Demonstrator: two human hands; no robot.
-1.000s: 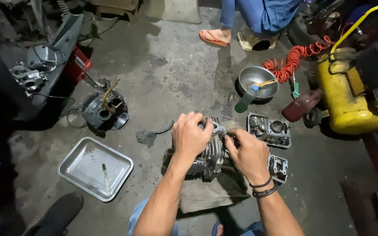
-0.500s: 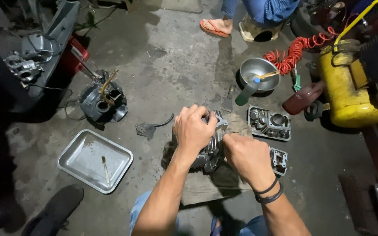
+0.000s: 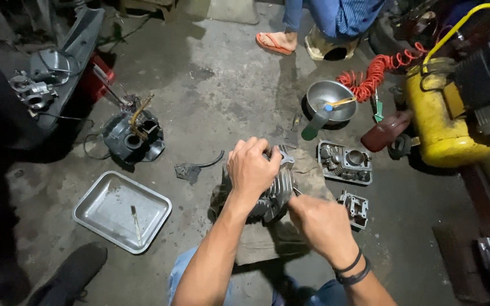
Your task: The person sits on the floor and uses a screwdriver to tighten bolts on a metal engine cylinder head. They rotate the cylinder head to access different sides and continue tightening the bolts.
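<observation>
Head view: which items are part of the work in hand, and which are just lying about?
In hand: left hand on finned engine cylinder; right hand; cloth beneath.

Lying about: metal tray, steel bowl, yellow compressor tank, cylinder head.

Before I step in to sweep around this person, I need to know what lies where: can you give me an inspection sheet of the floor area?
Surface: stained concrete floor; a cloth lies under the work.
Job's things: finned cylinder on the cloth.
Clutter: steel tray with one small tool, left; engine part beyond it; cylinder head, small cover and steel bowl, right.
Grippers: left hand grips the cylinder's top; right hand closed at its side, contents hidden.
Cables: coiled red hose; yellow hose.
Surroundings: yellow tank; another person's sandalled foot.
</observation>
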